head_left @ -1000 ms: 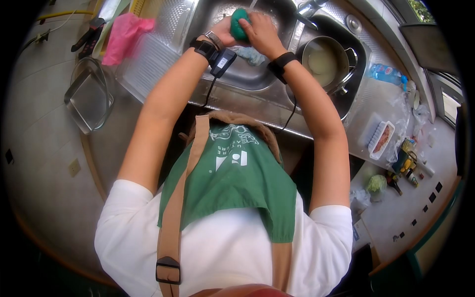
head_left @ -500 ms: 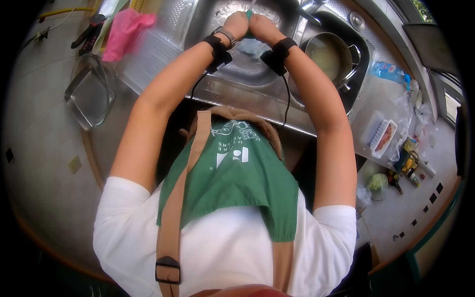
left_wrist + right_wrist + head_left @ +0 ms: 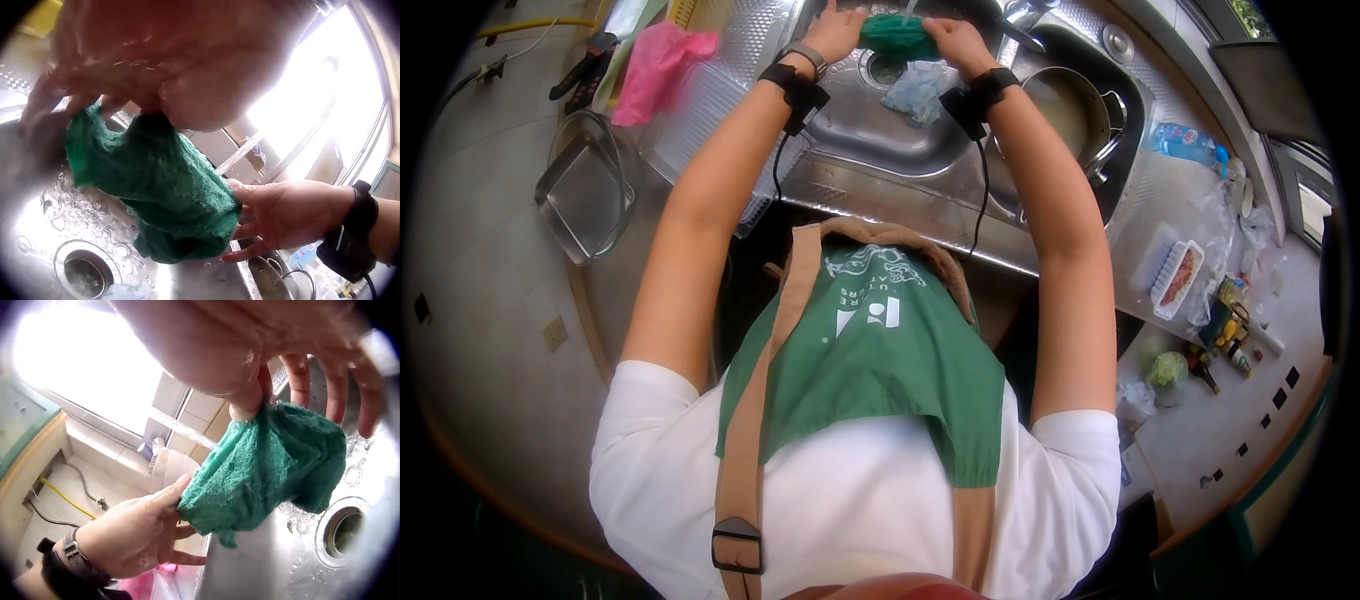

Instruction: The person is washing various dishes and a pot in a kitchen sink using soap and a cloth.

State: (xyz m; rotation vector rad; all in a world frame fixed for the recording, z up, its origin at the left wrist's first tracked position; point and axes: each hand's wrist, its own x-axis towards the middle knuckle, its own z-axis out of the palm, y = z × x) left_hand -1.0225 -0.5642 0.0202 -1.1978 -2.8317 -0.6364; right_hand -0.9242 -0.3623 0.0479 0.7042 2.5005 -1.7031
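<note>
A wet green cloth (image 3: 898, 37) is stretched between both hands over the left sink basin (image 3: 855, 130), under running water. My left hand (image 3: 837, 33) pinches one end between thumb and fingers, its other fingers spread. At the opposite end my right hand (image 3: 958, 46) pinches the cloth the same way. In the left wrist view the cloth (image 3: 169, 187) hangs in folds above the drain (image 3: 86, 275). The right wrist view shows the thumb pressing the cloth (image 3: 262, 469) against a finger. Below the hands, a pale bluish wet cloth or bag (image 3: 917, 93) lies beside the drain.
The faucet (image 3: 1025, 25) reaches in from the back right. A pot (image 3: 1060, 120) of cloudy liquid stands in the right basin. To the left are a pink bag (image 3: 662, 70) and a metal tray (image 3: 583, 200). A bottle (image 3: 1185, 145) and a meat tray (image 3: 1177, 280) sit at right.
The green cloth was bunched between the hands, then mostly hidden by closed fists. Now the hands have moved apart, spreading it out under the water stream.
</note>
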